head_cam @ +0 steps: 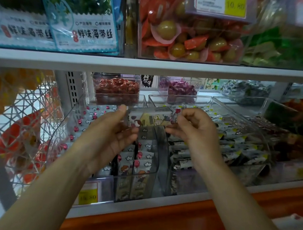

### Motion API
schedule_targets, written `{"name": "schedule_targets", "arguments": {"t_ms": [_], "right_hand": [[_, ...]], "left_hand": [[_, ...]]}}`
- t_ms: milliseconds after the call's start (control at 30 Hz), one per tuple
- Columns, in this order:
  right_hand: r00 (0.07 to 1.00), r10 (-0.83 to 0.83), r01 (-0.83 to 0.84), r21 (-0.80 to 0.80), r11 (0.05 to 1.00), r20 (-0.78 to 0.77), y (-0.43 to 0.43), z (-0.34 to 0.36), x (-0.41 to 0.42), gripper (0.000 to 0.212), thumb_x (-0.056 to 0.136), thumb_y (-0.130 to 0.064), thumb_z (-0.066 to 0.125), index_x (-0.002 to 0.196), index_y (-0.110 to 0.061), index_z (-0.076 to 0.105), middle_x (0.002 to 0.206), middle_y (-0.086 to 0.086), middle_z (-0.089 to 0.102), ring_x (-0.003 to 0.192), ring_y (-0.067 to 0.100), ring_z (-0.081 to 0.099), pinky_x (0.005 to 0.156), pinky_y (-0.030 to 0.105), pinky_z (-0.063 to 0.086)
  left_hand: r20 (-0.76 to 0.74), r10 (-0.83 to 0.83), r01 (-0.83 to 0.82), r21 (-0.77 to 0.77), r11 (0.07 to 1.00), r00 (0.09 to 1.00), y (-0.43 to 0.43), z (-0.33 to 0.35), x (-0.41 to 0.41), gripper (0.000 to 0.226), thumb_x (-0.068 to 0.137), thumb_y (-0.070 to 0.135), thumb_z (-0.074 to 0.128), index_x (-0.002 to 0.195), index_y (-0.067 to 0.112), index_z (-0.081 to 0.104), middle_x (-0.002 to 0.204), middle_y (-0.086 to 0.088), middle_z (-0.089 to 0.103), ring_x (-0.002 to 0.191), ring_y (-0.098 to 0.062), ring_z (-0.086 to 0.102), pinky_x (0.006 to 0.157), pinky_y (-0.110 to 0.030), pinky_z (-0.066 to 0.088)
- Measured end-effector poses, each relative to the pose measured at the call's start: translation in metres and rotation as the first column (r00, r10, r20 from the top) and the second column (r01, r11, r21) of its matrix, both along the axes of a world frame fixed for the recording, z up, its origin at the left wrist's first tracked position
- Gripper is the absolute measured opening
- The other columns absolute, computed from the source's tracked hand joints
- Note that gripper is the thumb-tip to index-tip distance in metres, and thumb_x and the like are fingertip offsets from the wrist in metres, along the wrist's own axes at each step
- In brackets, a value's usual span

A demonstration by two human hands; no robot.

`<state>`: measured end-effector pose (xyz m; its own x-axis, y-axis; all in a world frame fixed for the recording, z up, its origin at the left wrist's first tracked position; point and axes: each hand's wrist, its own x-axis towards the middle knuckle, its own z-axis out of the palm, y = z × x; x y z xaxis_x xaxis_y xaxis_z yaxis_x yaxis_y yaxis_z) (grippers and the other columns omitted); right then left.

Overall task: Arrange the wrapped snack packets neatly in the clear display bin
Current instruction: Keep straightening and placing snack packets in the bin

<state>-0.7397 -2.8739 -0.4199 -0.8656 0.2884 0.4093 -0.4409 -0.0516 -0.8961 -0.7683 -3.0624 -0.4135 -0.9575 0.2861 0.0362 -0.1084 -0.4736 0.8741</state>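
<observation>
Mid-task: one packet held above the bin, left hand gripping one end, right hand pinching the other. Stacked packets already inside; this one not yet placed.

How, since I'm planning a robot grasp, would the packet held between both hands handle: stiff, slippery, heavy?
The packet probably keeps its shape: it spans straight between the left hand and right hand. Its glossy wrapper looks slippery. Fingertip holds suggest it is light.
</observation>
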Motion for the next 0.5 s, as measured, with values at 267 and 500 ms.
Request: {"name": "schedule_targets", "arguments": {"t_ms": [267, 500], "right_hand": [[0.998, 0.060, -0.058, 0.078, 0.995, -0.023, -0.002, -0.001, 0.003, 0.011, 0.087, -0.015, 0.063, 0.082, -0.022, 0.070, 0.088, 0.006, 0.067, 0.078, 0.016, 0.069, 0.068, 0.028, 0.058], [0.999, 0.050, -0.050, 0.103, 0.993, 0.002, -0.005, 0.004, 0.005, 0.024, 0.083, -0.008, 0.066, 0.070, -0.026, 0.075, 0.074, -0.008, 0.071, 0.075, 0.011, 0.069, 0.062, 0.024, 0.057]], "left_hand": [[-0.199, 0.077, -0.107, -0.146, 0.983, 0.977, 0.001, 0.004, 0.008, 0.030, 0.066, 0.015, 0.067, 0.093, 0.009, 0.056, 0.086, -0.009, 0.071, 0.082, -0.019, 0.070, 0.068, -0.021, 0.056], [-0.310, -0.037, -0.049, -0.266, 0.963, 0.950, 0.003, 0.007, 0.015, 0.044, 0.072, 0.007, 0.065, 0.115, 0.014, 0.057, 0.104, -0.005, 0.071, 0.092, -0.022, 0.069, 0.071, -0.017, 0.054]]}}
